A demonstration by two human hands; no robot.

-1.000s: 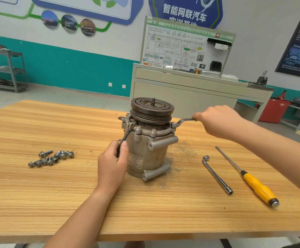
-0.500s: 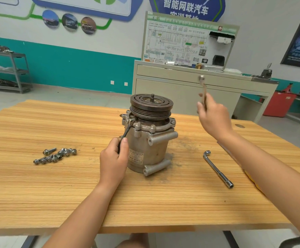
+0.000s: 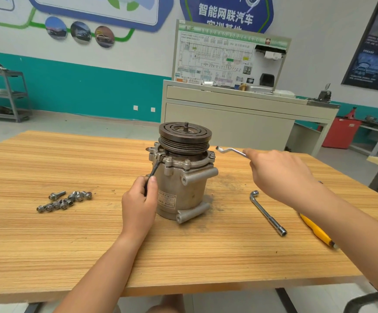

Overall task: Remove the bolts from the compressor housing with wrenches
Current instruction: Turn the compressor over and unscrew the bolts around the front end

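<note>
Compressor housing: grey cast-metal cylinder, upright mid-table between my hands, with a dark grooved pulley on top.
Left hand: curled round the handle of a dark slim wrench, thumb up, against the housing's left side. The wrench head sits up at the flange's left rim.
Right hand: gripping a silver offset wrench by its shank, held in the air right of the pulley. Its ring end is just beside the flange; I can't tell if it touches a bolt.
Flange bolts: several heads seated along the front rim.
Loose bolts: silver cluster on the table, well left of the housing.
L-shaped steel socket wrench: lying flat, right of the housing.
Yellow-handled screwdriver: further right, partly hidden by my forearm.
Table: light striped wood top.
Behind: beige metal cabinet carrying a wiring-diagram board; grey shelf rack far left.
</note>
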